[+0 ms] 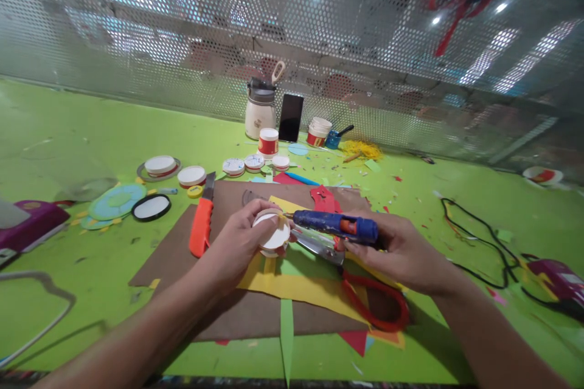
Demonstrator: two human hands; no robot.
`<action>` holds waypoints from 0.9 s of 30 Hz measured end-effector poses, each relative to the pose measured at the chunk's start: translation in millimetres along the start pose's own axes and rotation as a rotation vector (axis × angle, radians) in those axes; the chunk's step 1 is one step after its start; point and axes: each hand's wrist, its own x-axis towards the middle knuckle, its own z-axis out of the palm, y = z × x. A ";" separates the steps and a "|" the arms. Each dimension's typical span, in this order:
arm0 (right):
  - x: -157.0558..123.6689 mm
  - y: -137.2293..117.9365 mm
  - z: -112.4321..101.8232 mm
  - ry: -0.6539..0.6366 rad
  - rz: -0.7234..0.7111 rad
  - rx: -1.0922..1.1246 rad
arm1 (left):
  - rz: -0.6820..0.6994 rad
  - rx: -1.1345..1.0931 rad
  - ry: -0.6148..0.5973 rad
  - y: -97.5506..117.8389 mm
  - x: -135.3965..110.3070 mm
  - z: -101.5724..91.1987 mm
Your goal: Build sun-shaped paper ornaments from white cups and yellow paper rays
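Observation:
My left hand is closed around a small white round tub or lid, with the thumb across its white face. In my right hand is a blue glue gun; its nozzle points left and reaches the rim of the white piece. Whether the tip touches cannot be made out. Beneath both hands lie scissors with red handles, yellow paper and a brown cardboard sheet. An orange utility knife rests on the cardboard left of my left hand.
White lids and a red-and-white tub stand farther back, before a white jug and a propped phone. Left lies a green paper flower; right, a black cord. Perforated metal panel closes the back.

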 end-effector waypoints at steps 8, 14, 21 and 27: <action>0.0 -9.9 -0.2 0.015 -0.122 -0.116 | 0.015 0.111 0.076 5.6 -3.3 3.4; -3.6 -15.1 3.8 0.003 -0.153 -0.129 | 0.039 0.140 0.075 3.3 -3.5 3.2; -7.3 -12.6 6.9 0.004 -0.150 -0.178 | 0.059 0.128 0.061 0.6 -3.0 2.4; -9.4 -13.1 8.1 -0.004 -0.150 -0.187 | 0.056 0.129 0.088 1.8 -3.2 3.4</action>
